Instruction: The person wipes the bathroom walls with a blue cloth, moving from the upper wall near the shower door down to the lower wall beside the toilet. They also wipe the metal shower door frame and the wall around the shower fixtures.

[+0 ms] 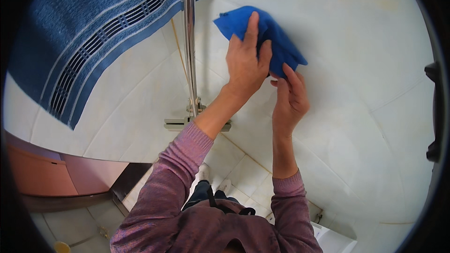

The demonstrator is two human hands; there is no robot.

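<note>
A bright blue cloth (281,47) lies bunched against the pale tiled wall, its corners sticking out at the left and the lower right. My left hand (248,61) holds it from the front, index finger stretched up across the fabric and thumb on its right part. Below the cloth's lower right corner, my right hand (291,96) is raised with its fingertips closed on the edge. Some of the right fingers are hidden behind the others.
A chrome pole (190,42) with a grey bracket (176,124) stands left of my hands. A blue towel with a striped border (108,37) hangs at the upper left. Lower left is an orange-pink cabinet (40,171); a white fixture (333,241) sits at the lower right.
</note>
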